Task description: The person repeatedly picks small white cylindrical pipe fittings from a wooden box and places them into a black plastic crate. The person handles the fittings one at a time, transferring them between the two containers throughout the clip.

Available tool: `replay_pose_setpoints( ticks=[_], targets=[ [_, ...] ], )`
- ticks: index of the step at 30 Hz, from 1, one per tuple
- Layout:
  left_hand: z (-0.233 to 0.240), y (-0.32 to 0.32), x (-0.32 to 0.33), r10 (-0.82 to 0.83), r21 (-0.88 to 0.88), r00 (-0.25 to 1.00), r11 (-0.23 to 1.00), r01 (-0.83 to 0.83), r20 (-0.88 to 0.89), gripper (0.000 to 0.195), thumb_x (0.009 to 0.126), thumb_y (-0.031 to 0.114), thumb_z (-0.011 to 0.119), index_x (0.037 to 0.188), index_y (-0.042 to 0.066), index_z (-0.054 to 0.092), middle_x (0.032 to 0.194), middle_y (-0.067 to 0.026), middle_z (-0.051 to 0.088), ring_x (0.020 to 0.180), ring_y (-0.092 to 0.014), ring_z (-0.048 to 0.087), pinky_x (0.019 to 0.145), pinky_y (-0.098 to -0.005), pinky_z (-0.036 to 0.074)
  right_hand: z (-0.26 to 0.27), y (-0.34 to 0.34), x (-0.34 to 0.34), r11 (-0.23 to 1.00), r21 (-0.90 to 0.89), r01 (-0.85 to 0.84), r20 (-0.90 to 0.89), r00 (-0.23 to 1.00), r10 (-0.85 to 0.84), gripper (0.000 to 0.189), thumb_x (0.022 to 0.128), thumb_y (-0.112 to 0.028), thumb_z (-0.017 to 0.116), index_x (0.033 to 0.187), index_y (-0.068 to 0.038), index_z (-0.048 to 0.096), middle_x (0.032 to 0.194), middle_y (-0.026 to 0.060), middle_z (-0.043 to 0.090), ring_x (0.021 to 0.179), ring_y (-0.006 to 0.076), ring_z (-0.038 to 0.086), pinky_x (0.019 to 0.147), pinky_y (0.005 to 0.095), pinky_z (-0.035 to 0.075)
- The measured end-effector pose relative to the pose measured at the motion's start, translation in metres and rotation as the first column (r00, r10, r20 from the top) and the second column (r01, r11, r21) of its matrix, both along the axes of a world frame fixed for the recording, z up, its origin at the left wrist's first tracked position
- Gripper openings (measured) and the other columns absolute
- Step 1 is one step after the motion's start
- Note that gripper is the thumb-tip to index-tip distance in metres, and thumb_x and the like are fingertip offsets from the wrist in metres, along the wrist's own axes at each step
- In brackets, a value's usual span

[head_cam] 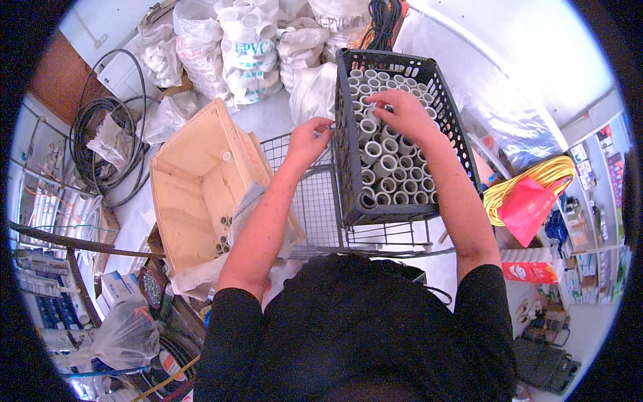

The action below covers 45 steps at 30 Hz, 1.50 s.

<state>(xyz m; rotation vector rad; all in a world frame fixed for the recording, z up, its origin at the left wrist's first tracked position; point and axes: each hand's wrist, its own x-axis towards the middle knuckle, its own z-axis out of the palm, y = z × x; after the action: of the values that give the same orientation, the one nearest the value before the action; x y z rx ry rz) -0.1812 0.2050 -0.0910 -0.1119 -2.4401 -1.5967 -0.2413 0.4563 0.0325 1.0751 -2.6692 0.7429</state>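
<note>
A black plastic crate (348,216) with perforated walls stands before me, filled with upright white plastic pipe fittings (388,164). My right hand (404,114) reaches in over the crate, thumb and fingers around the top of one fitting; whether they grip it is unclear. Just outside the crate's left wall is my left hand (310,142), its fingers curled and the tips at or close to that wall. I cannot tell if they hold anything. Left of this arm, a tilted plywood box (187,166) has several small fittings (223,246) at its bottom.
A wire rack (315,201) lies under and beside the crate. Plastic sacks of fittings (248,55) stand at the back. Coiled black hose (108,130) is at far left. To the right are a yellow cable coil (547,173) and a red bag (527,208). Grey cloth (246,206) drapes the box edge.
</note>
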Motion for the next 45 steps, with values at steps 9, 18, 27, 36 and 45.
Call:
replay_pose_setpoints(
  ticks=[9,18,27,36,45],
  targets=[
    [0.002,-0.001,0.0,-0.022,-0.026,1.0,0.999,0.022,0.008,0.027,0.093,0.008,0.066,0.119,0.002,0.068,0.09,-0.0095,0.073,0.067,-0.014,0.068,0.061,-0.0282,0.056,0.008,0.001,0.014,0.99,0.126,-0.066,-0.193,0.977,0.09,0.029,0.082,-0.008,0.071,0.11,-0.014,0.073,0.088,0.0024,0.07,0.093,0.0251,0.064,0.091,0.0399,0.047],
    [0.011,0.001,0.004,-0.029,-0.038,0.997,0.999,0.032,0.07,0.029,0.092,0.009,0.067,0.12,0.003,0.069,0.091,-0.0089,0.073,0.066,-0.014,0.068,0.06,-0.0279,0.056,0.015,0.001,0.021,0.983,0.167,-0.079,-0.137,0.985,0.102,0.023,0.083,-0.014,0.071,0.105,-0.013,0.074,0.083,0.0041,0.07,0.089,0.0262,0.063,0.088,0.0405,0.048],
    [0.01,0.003,0.005,0.0,-0.019,0.997,1.0,0.002,0.082,0.028,0.087,0.014,0.07,0.113,0.004,0.072,0.089,-0.0138,0.073,0.07,-0.021,0.07,0.068,-0.0346,0.055,0.017,0.002,0.021,0.995,0.09,-0.05,0.016,0.999,0.049,0.022,0.088,-0.017,0.068,0.108,-0.013,0.074,0.084,0.0071,0.071,0.083,0.0249,0.066,0.079,0.0381,0.052],
    [0.006,0.0,0.002,-0.016,-0.051,0.997,0.998,0.02,0.077,0.029,0.087,0.016,0.071,0.113,0.005,0.072,0.091,-0.0142,0.074,0.075,-0.023,0.071,0.071,-0.035,0.056,0.014,0.002,0.022,0.995,-0.102,-0.023,0.066,0.997,0.03,0.021,0.091,-0.015,0.066,0.111,-0.008,0.073,0.09,0.0087,0.074,0.084,0.0184,0.07,0.077,0.0335,0.055],
    [0.003,-0.003,0.0,-0.037,-0.118,0.998,0.992,0.044,0.059,0.029,0.092,0.01,0.068,0.12,0.002,0.068,0.091,-0.0103,0.074,0.068,-0.016,0.069,0.063,-0.0299,0.056,0.035,0.008,0.034,0.999,-0.019,-0.036,0.207,0.978,0.039,0.017,0.08,-0.025,0.077,0.087,-0.009,0.076,0.083,0.0084,0.072,0.077,0.0249,0.07,0.071,0.0358,0.055]
  ],
)
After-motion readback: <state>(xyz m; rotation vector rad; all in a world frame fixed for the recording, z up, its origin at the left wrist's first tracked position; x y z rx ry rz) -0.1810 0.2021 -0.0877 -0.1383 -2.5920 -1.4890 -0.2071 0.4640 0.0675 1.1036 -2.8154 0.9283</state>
